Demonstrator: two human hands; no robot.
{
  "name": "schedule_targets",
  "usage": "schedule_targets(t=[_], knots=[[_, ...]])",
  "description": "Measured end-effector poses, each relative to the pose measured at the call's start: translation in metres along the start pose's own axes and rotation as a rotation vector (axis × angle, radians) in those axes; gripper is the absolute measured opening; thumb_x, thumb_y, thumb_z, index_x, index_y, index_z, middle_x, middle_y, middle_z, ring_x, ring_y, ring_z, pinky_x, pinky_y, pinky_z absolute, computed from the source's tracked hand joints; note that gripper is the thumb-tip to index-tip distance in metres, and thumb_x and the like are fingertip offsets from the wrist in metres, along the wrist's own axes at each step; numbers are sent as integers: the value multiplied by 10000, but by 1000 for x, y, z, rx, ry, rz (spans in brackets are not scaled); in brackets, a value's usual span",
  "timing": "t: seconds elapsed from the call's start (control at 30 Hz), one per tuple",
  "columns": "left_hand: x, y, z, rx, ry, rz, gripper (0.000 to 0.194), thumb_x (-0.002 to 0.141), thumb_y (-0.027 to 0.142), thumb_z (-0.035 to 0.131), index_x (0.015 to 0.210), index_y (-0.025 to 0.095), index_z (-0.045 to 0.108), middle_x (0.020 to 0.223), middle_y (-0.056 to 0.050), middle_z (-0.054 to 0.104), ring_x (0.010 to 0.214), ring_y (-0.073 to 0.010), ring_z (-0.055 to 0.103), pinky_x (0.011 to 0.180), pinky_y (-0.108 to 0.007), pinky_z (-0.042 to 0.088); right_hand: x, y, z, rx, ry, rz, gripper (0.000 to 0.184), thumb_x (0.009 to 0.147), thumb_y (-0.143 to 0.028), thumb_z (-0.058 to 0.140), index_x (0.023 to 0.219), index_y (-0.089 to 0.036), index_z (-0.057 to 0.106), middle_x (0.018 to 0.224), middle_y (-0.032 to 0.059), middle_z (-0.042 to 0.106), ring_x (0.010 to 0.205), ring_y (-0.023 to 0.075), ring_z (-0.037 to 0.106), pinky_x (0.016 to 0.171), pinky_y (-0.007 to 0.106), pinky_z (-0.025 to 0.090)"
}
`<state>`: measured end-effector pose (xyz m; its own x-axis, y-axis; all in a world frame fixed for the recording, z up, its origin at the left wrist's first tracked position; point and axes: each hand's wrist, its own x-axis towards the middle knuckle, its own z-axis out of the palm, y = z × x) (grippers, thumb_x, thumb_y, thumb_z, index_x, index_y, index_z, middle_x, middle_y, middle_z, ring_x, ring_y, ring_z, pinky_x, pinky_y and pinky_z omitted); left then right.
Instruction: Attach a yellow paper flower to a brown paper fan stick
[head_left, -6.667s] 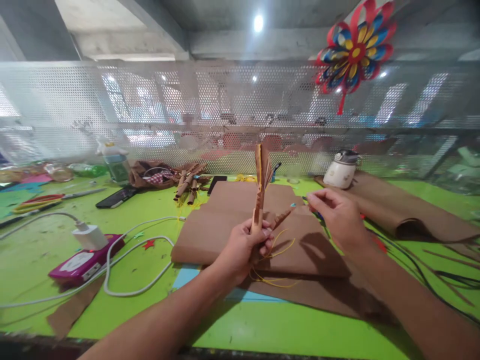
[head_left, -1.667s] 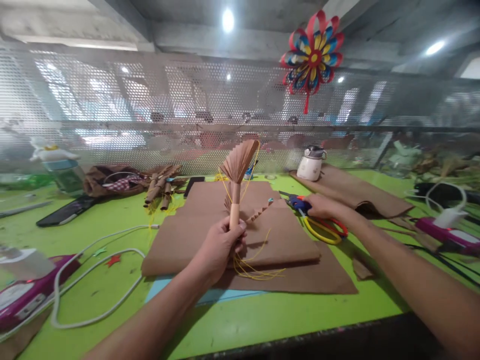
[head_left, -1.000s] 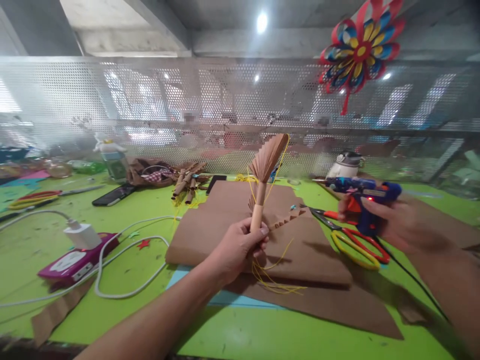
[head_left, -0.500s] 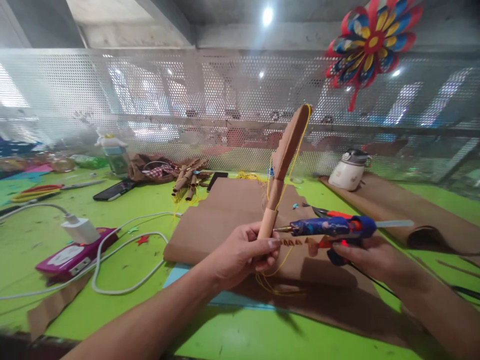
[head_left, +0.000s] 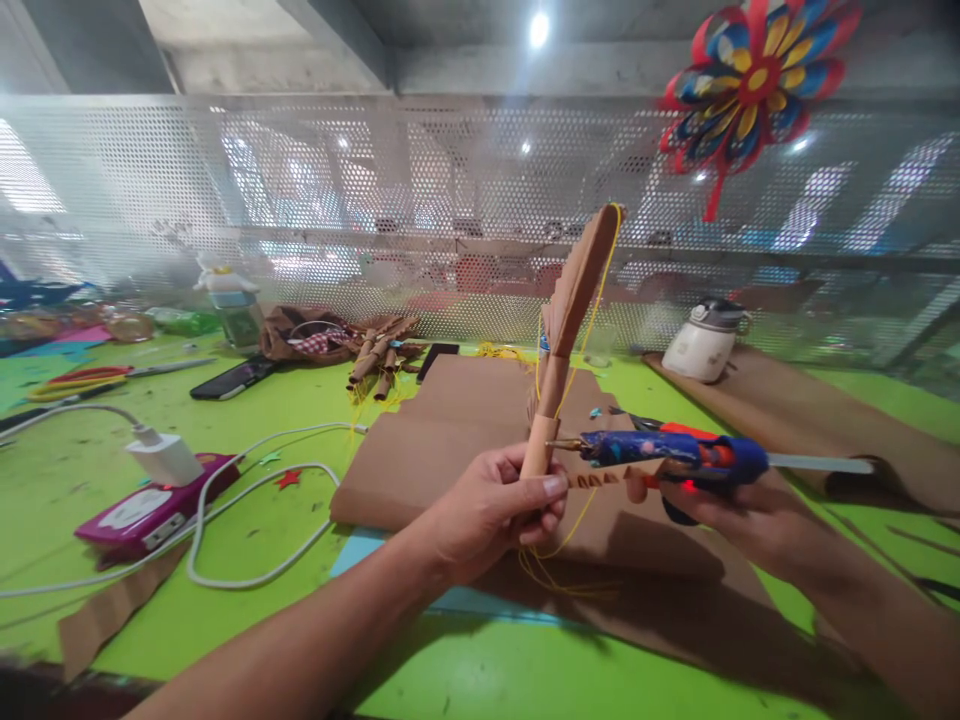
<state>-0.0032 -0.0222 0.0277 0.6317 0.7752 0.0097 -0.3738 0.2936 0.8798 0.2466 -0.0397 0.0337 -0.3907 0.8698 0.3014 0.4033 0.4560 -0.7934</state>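
Observation:
My left hand (head_left: 504, 510) is closed around the bottom of a pleated brown paper piece (head_left: 581, 280), which stands nearly upright with its lower end wrapped in a paper band (head_left: 540, 445). Yellow string (head_left: 606, 285) runs along it and hangs in loops below the hand. In my right hand (head_left: 750, 520) is a blue glue gun (head_left: 652, 450), with a translucent glue stick (head_left: 821, 463) out of its back. Its metal nozzle points left and meets or nearly meets the paper band. A paper strip with a notched edge (head_left: 611, 478) stretches between both hands, under the gun.
Folded brown paper (head_left: 427, 455) lies beneath my hands on the green table (head_left: 300, 650). At left are a purple power strip (head_left: 154, 510) with a white cable, a phone (head_left: 232, 378) and scissors (head_left: 112, 378). A white bottle (head_left: 701, 340) stands on rolled paper (head_left: 817, 410) at right.
The glue gun's nozzle has moved slightly up along the paper band, and the gun's rear end has shifted right. My left hand keeps its hold on the pleated paper.

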Motion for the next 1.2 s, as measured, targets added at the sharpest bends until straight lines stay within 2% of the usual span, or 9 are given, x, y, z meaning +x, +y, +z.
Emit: schedule_targets(t=[0.17,0.3,0.6,0.87,1.2], knots=[[0,0,0,-8,5,0,199,720,218,678,831,117,549,619,4,505,504,-46,446,420,-146,269,-3,4,1,68,46,95,337,761,-490,571,936,-232,702,988,88,691,947,282,626,856,413,503],[1,0,1,-8,8,4,193,725,213,674,833,113,549,613,5,509,500,-43,444,422,-145,273,-2,3,2,82,42,86,289,758,-449,592,919,-236,704,965,78,701,904,274,640,811,402,527],[1,-1,0,-5,5,2,195,723,207,675,830,115,541,613,5,508,500,-46,450,414,-146,267,-1,-3,1,28,41,101,275,738,-471,601,854,-255,727,886,70,714,861,274,652,767,415,546],[1,-2,0,-4,8,0,219,707,231,691,807,113,536,602,4,507,491,-46,448,409,-148,264,-3,5,-1,39,49,132,251,750,-438,607,904,-275,721,919,46,713,892,268,649,808,427,534],[0,-1,0,-4,-23,7,154,752,207,647,794,112,534,612,0,508,497,-39,440,417,-142,262,-3,1,-2,-29,64,178,298,744,-472,601,906,-254,722,930,57,712,897,282,649,846,457,505]])
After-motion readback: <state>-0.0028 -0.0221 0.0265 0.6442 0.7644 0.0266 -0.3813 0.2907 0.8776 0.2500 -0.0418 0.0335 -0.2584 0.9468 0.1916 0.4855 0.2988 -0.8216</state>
